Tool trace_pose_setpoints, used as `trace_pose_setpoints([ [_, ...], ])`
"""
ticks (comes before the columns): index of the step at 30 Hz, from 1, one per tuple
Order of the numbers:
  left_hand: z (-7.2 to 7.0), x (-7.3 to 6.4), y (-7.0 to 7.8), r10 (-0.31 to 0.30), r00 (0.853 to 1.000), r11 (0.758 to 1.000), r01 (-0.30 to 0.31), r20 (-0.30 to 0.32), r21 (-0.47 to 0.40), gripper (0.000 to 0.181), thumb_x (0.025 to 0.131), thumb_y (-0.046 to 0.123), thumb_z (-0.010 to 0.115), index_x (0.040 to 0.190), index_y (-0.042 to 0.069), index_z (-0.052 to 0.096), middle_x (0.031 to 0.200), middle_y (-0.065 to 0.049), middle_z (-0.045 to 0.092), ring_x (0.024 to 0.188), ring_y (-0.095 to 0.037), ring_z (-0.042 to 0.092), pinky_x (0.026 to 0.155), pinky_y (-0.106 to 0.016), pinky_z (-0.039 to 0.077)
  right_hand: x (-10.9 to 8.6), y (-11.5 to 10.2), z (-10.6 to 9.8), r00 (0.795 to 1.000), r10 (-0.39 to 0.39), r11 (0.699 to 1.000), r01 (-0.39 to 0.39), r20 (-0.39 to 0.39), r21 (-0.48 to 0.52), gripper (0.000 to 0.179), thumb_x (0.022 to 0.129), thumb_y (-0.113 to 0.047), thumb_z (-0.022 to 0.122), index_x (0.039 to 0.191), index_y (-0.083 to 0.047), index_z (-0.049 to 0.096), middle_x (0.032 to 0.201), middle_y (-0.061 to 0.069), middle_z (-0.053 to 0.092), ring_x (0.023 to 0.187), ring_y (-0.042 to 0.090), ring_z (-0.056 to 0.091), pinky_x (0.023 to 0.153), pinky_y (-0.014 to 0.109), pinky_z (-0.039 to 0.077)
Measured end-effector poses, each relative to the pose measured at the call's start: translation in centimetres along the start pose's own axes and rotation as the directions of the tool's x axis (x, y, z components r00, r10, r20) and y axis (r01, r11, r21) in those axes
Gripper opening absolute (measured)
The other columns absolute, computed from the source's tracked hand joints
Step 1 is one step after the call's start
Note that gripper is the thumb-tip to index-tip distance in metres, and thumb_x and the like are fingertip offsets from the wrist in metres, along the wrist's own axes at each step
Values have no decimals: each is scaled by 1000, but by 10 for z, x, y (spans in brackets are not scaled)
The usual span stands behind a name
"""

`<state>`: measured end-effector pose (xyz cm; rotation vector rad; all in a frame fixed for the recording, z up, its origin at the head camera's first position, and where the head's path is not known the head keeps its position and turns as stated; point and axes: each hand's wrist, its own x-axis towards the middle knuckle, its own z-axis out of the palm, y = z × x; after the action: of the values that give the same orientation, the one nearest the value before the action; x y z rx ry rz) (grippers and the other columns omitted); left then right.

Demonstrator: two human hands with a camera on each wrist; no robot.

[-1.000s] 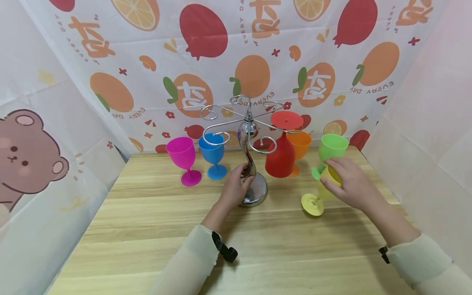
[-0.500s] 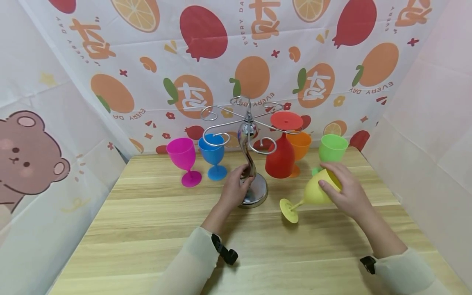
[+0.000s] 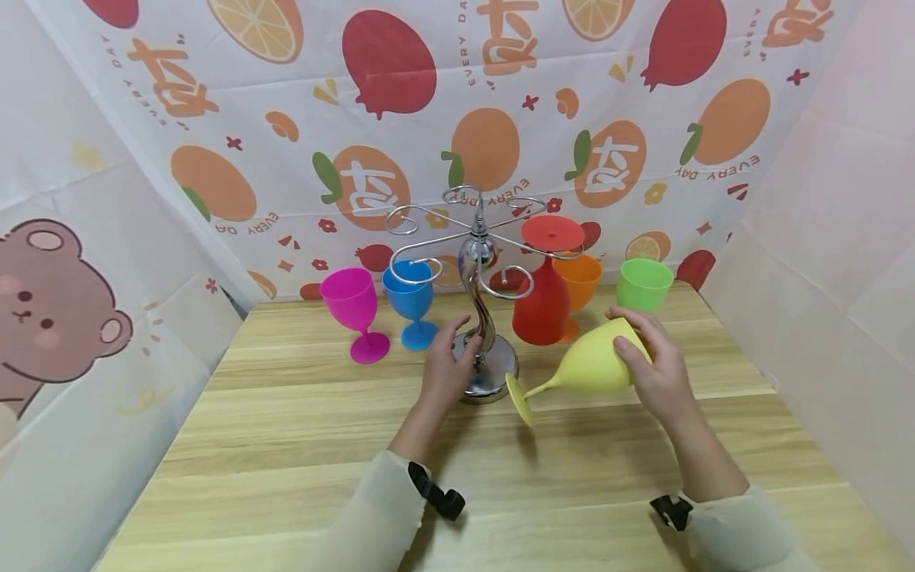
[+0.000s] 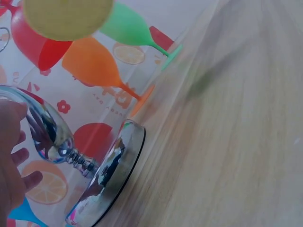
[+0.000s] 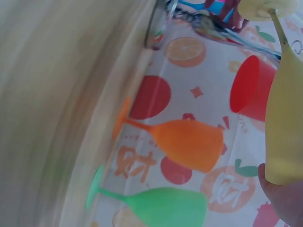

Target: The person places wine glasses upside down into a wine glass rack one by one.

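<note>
My right hand [image 3: 661, 373] grips a yellow goblet [image 3: 589, 361] around its bowl near the rim. The goblet lies tilted above the table, its foot pointing left toward the chrome goblet rack [image 3: 477, 250]. In the left wrist view, the round yellow foot [image 4: 66, 16] faces the camera. My left hand [image 3: 445, 369] stands at the rack's lower post with its fingers spread and loosely bent, just above the round base [image 4: 113, 179]. A red goblet [image 3: 543, 306] hangs upside down from one of the rack's curled arms.
Magenta [image 3: 352, 298] and blue [image 3: 410, 294] goblets stand upright left of the rack. An orange goblet [image 3: 581, 278] stands behind the red one, a green goblet [image 3: 645, 284] farther right. A fruit-print cloth [image 3: 486, 143] backs the wooden table [image 3: 286, 477].
My right hand has carried the yellow goblet leftward toward the rack, swinging its foot up off the table. My left hand's fingers have loosened from the rack's post.
</note>
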<state>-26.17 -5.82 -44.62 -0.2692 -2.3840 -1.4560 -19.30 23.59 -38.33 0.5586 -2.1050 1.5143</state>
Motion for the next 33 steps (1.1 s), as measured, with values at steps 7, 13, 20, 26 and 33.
trace_pose_setpoints([
  [7,-4,-5,7,61,994,991,-71,-94,-111,36,95,17,66,128,5,60,128,-14,62,120,-38,54,94,-55,51,8,-11,16,999,-19,995,22,-40,97,35,96,-2,51,130,4,58,123,12,61,114,14,55,94,16,45],
  [13,-7,-10,14,136,977,979,-158,-162,-131,25,91,11,70,115,4,66,111,-13,67,98,-31,63,72,-33,55,9,-21,29,997,-1,974,19,-81,224,35,96,-6,49,129,5,58,121,6,63,111,18,56,89,18,50],
  [20,-4,-14,22,249,964,960,-258,-90,-113,16,88,9,73,103,3,71,94,-8,72,81,-19,64,62,-32,54,11,-32,39,993,37,932,5,-108,362,37,97,-11,48,130,5,56,121,10,63,108,21,57,85,21,54],
  [26,0,-18,27,254,967,959,-247,32,-139,17,85,10,76,101,5,71,90,-5,71,79,-21,64,64,-29,56,12,-36,47,986,62,915,5,-152,404,37,96,-12,49,127,6,56,119,14,63,105,25,58,82,24,55],
  [33,2,-26,42,151,944,967,-80,292,-244,29,84,22,80,111,20,69,98,3,68,85,-23,62,68,-25,55,13,-37,55,985,57,899,21,-165,437,38,95,-12,48,127,7,55,120,15,61,105,25,56,82,24,54],
])
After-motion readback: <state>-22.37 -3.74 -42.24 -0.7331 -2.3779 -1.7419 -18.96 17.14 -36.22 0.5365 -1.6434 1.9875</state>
